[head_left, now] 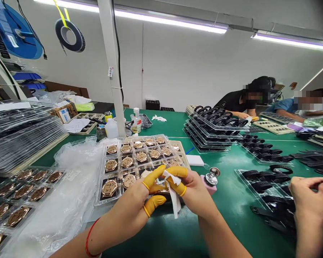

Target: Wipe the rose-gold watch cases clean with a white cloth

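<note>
Yellow finger cots cover several fingertips on both of my hands, which meet over the near edge of a clear tray [98, 200]. My left hand [140, 199] grips a round watch case [163, 193], mostly hidden by fingers, with a dark face and a gold edge. Pinched in my right hand [190, 190] is a white wipe [174, 202], held against the case and hanging down. Rows of rose-gold watch cases [129, 180] lie back side up in the tray. Right of my right hand stands a pink pump bottle [210, 182] with a metal top.
Another tray of watch cases [17, 216] and plastic film [67, 204] lie left. Stacked trays of black watch straps [212, 129] stand right, near a white block [195, 160]. A neighbour's hand [312, 208] is at the right edge; two people [231, 98] work farther back. A post [115, 71] rises behind the tray.
</note>
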A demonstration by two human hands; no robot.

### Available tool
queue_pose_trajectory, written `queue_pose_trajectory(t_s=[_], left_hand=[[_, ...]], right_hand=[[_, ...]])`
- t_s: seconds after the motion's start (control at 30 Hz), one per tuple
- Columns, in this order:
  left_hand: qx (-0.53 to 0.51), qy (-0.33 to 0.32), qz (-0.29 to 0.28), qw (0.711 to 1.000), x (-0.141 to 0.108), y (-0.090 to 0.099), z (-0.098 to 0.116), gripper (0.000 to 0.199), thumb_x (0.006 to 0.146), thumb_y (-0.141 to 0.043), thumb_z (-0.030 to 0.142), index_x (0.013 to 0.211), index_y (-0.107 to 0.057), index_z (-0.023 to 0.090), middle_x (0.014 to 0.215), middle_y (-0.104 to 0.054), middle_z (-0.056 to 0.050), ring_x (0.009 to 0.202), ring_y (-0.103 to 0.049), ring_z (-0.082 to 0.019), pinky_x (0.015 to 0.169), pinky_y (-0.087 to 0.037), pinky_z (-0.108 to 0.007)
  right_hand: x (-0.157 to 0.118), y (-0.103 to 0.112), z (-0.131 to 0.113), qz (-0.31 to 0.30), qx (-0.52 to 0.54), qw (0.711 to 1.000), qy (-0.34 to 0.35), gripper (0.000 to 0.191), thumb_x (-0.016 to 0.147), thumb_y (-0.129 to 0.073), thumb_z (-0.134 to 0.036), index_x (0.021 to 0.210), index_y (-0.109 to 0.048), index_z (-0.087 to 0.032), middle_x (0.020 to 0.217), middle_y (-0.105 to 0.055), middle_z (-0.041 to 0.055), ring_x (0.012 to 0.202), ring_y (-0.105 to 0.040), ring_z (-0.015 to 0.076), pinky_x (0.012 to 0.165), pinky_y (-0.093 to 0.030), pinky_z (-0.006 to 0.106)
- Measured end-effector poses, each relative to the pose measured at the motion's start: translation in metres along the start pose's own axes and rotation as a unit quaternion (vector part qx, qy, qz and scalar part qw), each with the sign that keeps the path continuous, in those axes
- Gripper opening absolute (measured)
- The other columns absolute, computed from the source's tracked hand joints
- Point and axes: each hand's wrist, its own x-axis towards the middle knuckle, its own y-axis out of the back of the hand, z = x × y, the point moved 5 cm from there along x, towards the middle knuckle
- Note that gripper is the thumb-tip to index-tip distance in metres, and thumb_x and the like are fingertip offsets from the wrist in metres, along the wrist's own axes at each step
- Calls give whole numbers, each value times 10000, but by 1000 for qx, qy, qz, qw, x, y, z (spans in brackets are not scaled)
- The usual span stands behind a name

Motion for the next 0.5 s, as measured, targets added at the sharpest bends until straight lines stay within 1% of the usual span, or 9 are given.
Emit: queue_pose_trajectory(t_s=[0.1,0.13,0.17,0.2,0.23,0.3,0.37,0.43,0.5], left_hand=[[67,-10,20,997,0,-3,-4,233,892,-564,242,1099,-671,232,1192,-658,-90,1015,-627,-247,915,-497,-324],[93,-16,19,995,0,-5,-4,229,897,-550,235,1091,-671,222,1201,-651,-99,1020,-625,-254,918,-495,-339],[116,-26,18,993,1,-6,-4,231,903,-532,233,1089,-668,211,1207,-647,-109,1020,-624,-261,916,-496,-356],[133,-35,18,990,3,-7,-3,246,912,-510,231,1106,-658,203,1211,-643,-118,1023,-624,-266,918,-495,-373],[143,-43,21,989,6,-6,-1,269,921,-488,229,1140,-641,198,1203,-646,-121,1025,-624,-265,922,-494,-384],[154,-52,34,986,15,-3,3,300,939,-455,221,1198,-604,204,1181,-657,-112,1051,-615,-253,949,-483,-395],[173,-55,30,983,27,-1,7,297,947,-435,194,1186,-610,217,1199,-649,-98,1126,-579,-252,1000,-448,-424],[215,-56,15,975,43,-3,8,264,935,-462,175,1091,-669,225,1246,-616,-98,1185,-527,-281,1020,-413,-479],[269,-48,2,962,57,-9,5,255,913,-504,162,1032,-716,239,1243,-597,-107,1159,-513,-307,984,-415,-514]], right_hand=[[1,1,-14,-9,-110,988,107,112,861,-645,-302,884,-733,-236,857,-706,28,797,-633,162,749,-509,298],[2,0,-16,-24,-153,981,120,114,870,-623,-270,879,-730,-232,843,-705,27,789,-626,161,747,-500,302],[3,1,-16,-31,-184,976,113,132,879,-597,-242,880,-727,-226,838,-708,28,786,-623,162,743,-494,305],[4,6,-15,-20,-197,976,93,148,880,-579,-223,890,-726,-221,848,-713,32,798,-626,168,747,-490,311],[5,13,-13,7,-188,980,65,150,871,-582,-222,905,-727,-214,872,-720,39,822,-631,178,755,-491,317],[5,35,-7,97,-107,989,3,179,831,-641,-287,962,-728,-203,913,-728,54,817,-638,192,722,-502,317],[2,60,-4,194,11,980,-30,288,777,-710,-380,1008,-719,-208,871,-726,45,721,-625,168,631,-495,282],[-2,80,-6,256,106,961,-18,325,724,-761,-432,966,-715,-219,764,-700,15,628,-586,130,560,-465,238],[-5,93,-12,280,156,947,7,306,683,-795,-444,873,-709,-219,665,-653,-10,593,-568,116,541,-454,223]])
